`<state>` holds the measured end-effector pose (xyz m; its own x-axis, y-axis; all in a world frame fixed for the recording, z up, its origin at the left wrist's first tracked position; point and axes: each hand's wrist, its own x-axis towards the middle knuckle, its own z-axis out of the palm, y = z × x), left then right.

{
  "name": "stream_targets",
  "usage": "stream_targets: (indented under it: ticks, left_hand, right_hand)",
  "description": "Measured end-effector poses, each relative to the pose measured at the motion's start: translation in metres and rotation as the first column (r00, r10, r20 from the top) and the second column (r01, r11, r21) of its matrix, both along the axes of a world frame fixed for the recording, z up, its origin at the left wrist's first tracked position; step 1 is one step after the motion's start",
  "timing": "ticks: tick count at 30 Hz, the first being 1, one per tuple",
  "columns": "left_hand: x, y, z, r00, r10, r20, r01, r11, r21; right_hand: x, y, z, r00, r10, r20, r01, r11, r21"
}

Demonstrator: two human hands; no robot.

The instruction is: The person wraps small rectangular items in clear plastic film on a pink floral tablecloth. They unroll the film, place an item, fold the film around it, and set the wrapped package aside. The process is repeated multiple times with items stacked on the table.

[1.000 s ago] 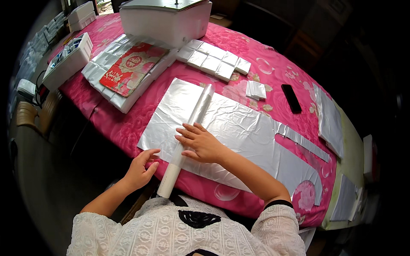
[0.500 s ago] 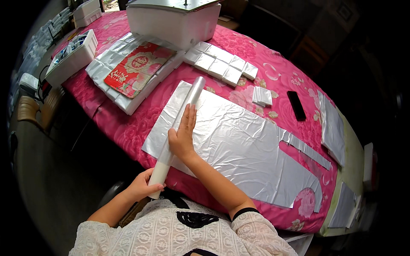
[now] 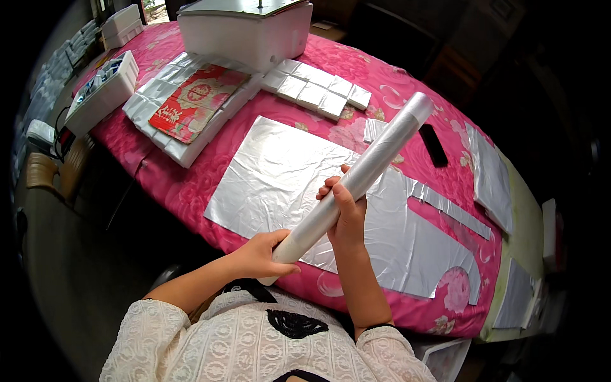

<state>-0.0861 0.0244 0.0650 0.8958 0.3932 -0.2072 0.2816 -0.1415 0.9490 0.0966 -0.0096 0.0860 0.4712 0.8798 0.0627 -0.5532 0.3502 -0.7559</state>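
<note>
Far left: white tray [image 3: 102,95] of small items at worktop [image 3: 191,191] edge, pink flowered cloth over the top. Next right: red printed packet [image 3: 191,105] lying on a block of silver-wrapped packs [image 3: 162,137]. Behind, top centre: big white box [image 3: 248,32], row of small silver squares [image 3: 315,89] just right of it. Centre: large silver foil sheet [image 3: 286,172] flat on cloth, cut-out and thin strip toward its right end. Left hand [image 3: 261,254] wrapped closed around near end of roll [image 3: 356,175], fingers curled under, thumb over. Right hand [image 3: 344,213] closed around roll mid-length, just above left. Roll lifted clear of foil sheet, tilted, far end pointing up and right over the sheet. Looks like clear film on a stiff tube: light, rigid along length, outer surface probably slick, loose film edge likely soft and prone to creasing. Best grip judged to be two-handed, spread apart as now, or by tube ends to avoid crushing wraps. Right of roll: dark flat oblong [image 3: 434,145] on cloth. Far right: more silver sheets [image 3: 490,178] on a pale green surface.
</note>
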Motion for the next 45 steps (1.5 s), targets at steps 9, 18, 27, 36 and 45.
stream_targets:
  ticks: [9,18,27,36,45]
  left_hand:
    - [0.009,-0.009,-0.006,0.987,-0.159,0.032,0.123,0.611,-0.782]
    - [0.019,-0.029,-0.002,0.999,0.020,0.049,0.027,0.615,-0.788]
    - [0.023,-0.014,-0.021,0.992,0.125,-0.028,-0.112,0.742,-0.661]
    - [-0.033,-0.013,-0.035,0.937,-0.071,-0.342,-0.177,0.747,-0.641]
    - [-0.059,-0.025,-0.031,0.903,-0.071,-0.424,-0.193,0.814,-0.548]
  right_hand:
    - [0.002,-0.034,-0.015,0.990,0.020,-0.136,-0.023,0.999,-0.023]
    - [-0.007,-0.038,-0.030,0.981,0.030,-0.193,-0.048,0.995,-0.089]
    - [-0.023,-0.043,-0.049,0.997,-0.035,0.073,0.054,0.960,-0.274]
    - [0.090,-0.020,-0.074,0.983,-0.184,-0.009,0.172,0.932,-0.318]
    - [0.143,-0.041,-0.062,0.838,0.324,0.439,0.065,0.739,-0.670]
